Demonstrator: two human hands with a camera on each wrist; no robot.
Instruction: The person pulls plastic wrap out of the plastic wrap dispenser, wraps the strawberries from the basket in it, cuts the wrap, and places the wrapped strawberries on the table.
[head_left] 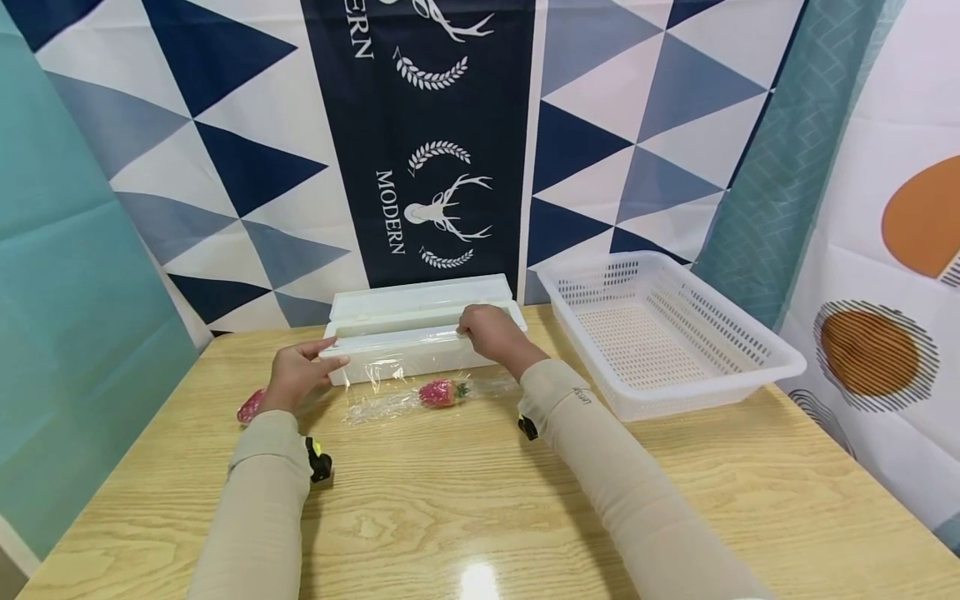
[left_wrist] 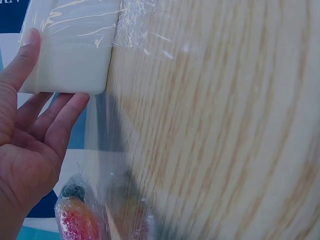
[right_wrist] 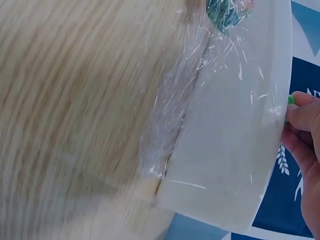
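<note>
A long white cling film dispenser (head_left: 420,358) stands on the table with its lid (head_left: 420,298) raised at the back. Clear cling film (head_left: 378,407) hangs over its front and spreads onto the tabletop. On or under that film lies a red strawberry-like fruit (head_left: 437,393) with green leaves. My left hand (head_left: 292,375) grips the dispenser's left end, thumb on one face and fingers against the end. At the right part of the front edge, my right hand (head_left: 491,332) pinches a small green slider (right_wrist: 290,100). A film-wrapped red fruit (left_wrist: 77,220) lies beside my left wrist.
To the right stands a white perforated plastic basket (head_left: 660,333) on the wooden table (head_left: 420,517). Patterned cloth (head_left: 442,150) hangs close behind the dispenser, with teal cloth (head_left: 82,317) at the left side.
</note>
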